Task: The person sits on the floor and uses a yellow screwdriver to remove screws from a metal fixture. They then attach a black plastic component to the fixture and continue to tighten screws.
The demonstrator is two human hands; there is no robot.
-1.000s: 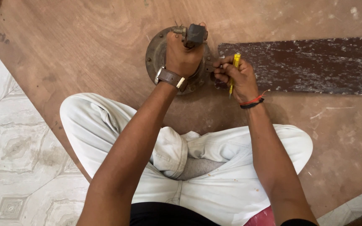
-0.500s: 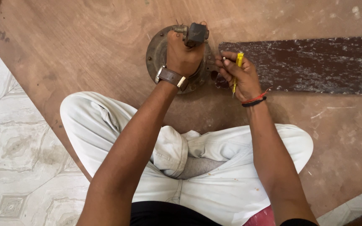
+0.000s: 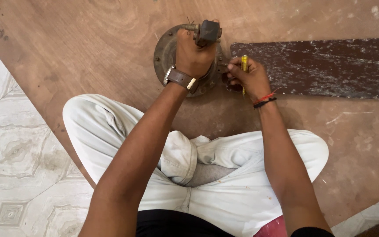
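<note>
I judge this as unfastening the dark fan blade (image 3: 312, 66) from the round motor housing (image 3: 165, 57). My left hand (image 3: 194, 55) clamps the housing's top, fingers curled tight; just right of it, my right hand (image 3: 248, 77) pinches a yellow screwdriver (image 3: 244, 66). Next needs steady turning pressure. The housing sits on a brown plywood sheet (image 3: 88, 48), tiles (image 3: 14, 153) leftward.

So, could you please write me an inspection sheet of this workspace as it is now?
Surface: brown wooden board, scuffed, lying on a patterned tile floor.
Job's things: round metal motor housing with a dark blade beside it; yellow-handled screwdriver.
Clutter: nothing seen.
Hands: left hand grips a dark part on top of the housing; right hand holds the screwdriver at the housing's edge.
Cables: thin wire ends near the top, unclear.
Surroundings: person sits cross-legged.
</note>
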